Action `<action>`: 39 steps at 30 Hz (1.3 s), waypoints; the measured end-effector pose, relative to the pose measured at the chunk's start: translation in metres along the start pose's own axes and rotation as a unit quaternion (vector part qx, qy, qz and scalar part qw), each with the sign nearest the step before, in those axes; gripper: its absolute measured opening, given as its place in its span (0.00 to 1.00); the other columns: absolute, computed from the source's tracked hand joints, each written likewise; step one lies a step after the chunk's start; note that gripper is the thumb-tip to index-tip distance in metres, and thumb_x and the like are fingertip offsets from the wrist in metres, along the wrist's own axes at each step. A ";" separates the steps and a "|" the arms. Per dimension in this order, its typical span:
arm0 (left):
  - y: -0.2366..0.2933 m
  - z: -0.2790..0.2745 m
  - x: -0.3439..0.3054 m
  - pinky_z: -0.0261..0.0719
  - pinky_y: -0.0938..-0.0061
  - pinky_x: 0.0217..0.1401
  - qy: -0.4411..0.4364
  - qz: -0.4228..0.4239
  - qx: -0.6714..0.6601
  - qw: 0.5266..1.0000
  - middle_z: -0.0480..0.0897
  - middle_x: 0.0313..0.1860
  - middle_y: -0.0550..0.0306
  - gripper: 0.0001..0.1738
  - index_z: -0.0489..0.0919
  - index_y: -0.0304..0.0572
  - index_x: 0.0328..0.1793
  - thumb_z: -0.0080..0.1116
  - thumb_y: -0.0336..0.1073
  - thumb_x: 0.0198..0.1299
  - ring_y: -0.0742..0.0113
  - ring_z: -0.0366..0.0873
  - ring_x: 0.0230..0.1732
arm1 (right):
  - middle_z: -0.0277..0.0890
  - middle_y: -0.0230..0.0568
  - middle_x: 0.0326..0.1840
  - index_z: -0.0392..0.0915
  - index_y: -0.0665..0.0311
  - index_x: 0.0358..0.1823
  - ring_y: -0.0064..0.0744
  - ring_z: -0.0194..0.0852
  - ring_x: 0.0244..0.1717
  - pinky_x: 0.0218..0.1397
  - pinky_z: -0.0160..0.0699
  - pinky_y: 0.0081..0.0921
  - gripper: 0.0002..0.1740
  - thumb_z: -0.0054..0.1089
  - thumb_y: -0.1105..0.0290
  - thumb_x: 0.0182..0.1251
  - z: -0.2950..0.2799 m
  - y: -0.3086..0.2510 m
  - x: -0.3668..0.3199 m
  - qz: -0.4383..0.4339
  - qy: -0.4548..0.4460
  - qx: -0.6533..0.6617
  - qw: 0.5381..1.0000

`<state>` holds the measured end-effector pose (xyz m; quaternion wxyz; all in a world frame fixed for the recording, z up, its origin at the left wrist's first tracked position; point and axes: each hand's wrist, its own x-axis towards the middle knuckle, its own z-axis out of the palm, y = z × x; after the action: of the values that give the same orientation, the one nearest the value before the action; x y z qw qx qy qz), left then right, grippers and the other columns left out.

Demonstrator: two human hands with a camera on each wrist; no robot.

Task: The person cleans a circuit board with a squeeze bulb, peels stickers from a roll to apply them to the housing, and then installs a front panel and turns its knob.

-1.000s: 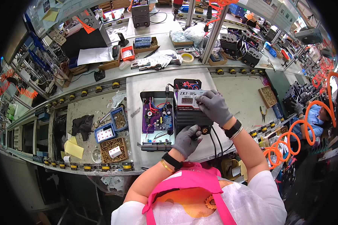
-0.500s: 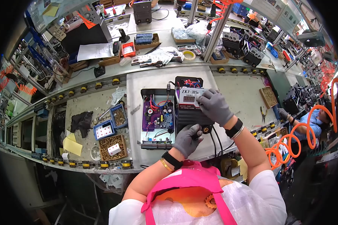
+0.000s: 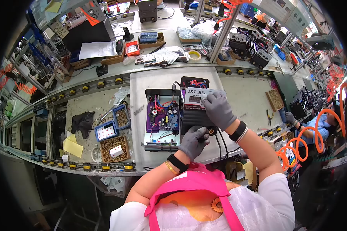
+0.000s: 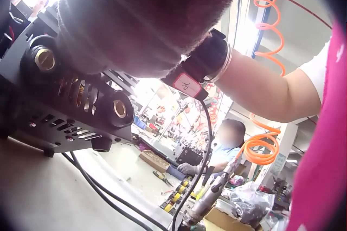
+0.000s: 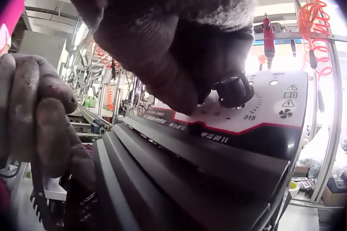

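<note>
A black ribbed welding machine [image 3: 196, 117] with a white front panel [image 3: 197, 92] marked ZX7-315 stands before me. My right hand [image 3: 218, 109], in a grey glove, pinches a small knob on that panel; in the right wrist view a second black knob [image 5: 236, 91] shows beside the fingers. My left hand [image 3: 193, 142], also gloved, lies at the machine's near end with bent fingers around the sockets. Brass-centred sockets [image 4: 120, 107] show in the left wrist view; I cannot tell what the left fingers hold. An uncovered machine with a purple circuit board [image 3: 154, 119] sits left of it.
Black cables [image 3: 221, 144] run from the near end. Left are blue bins [image 3: 106, 131], a cardboard box of small brass parts [image 3: 115, 149] and a black cloth [image 3: 82, 124]. Pliers [image 3: 269, 116] lie at the right. An orange coiled hose [image 3: 319, 127] hangs near another person in blue.
The display digits, red before, look dim grey now. My hands keep nearly the same places on the machine. The other person's gloved hand has shifted.
</note>
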<state>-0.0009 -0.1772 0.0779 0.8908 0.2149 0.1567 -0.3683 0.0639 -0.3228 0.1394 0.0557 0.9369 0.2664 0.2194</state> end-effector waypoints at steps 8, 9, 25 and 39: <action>-0.001 -0.005 -0.006 0.71 0.74 0.33 -0.004 -0.030 0.025 0.999 0.74 0.35 0.60 0.08 0.71 0.41 0.48 0.53 0.30 0.64 0.71 0.71 0.31 | 0.72 0.37 0.40 0.75 0.53 0.50 0.41 0.71 0.45 0.48 0.69 0.37 0.25 0.68 0.59 0.48 -0.020 -0.006 0.013 0.093 0.079 0.100 0.988; -0.001 -0.008 -0.005 0.72 0.73 0.33 -0.016 -0.034 0.030 0.999 0.73 0.35 0.61 0.08 0.71 0.42 0.47 0.53 0.31 0.63 0.71 0.71 0.31 | 0.71 0.37 0.41 0.74 0.52 0.52 0.41 0.70 0.46 0.48 0.69 0.37 0.26 0.67 0.59 0.49 -0.009 -0.011 0.017 0.099 0.106 0.082 0.986; 0.074 -0.064 -0.138 0.73 0.82 0.22 -0.025 -0.101 0.149 0.983 0.79 0.40 0.55 0.22 0.71 0.33 0.58 0.49 0.41 0.63 0.72 0.74 0.26 | 0.65 0.30 0.44 0.75 0.47 0.54 0.33 0.61 0.47 0.52 0.64 0.34 0.26 0.51 0.41 0.62 0.043 -0.111 -0.146 0.065 0.112 -0.005 0.992; 0.054 -0.089 -0.141 0.78 0.77 0.30 0.025 -0.184 0.115 0.976 0.78 0.44 0.53 0.20 0.69 0.35 0.59 0.51 0.35 0.62 0.69 0.77 0.32 | 0.65 0.35 0.42 0.72 0.52 0.52 0.39 0.64 0.44 0.52 0.65 0.37 0.30 0.70 0.56 0.46 0.025 -0.110 -0.159 0.165 0.077 0.095 0.979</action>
<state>-0.0688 -0.0152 0.0777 0.7730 0.2931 0.1721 -0.5357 -0.0988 -0.3122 0.0320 -0.0910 0.9493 0.1316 0.2707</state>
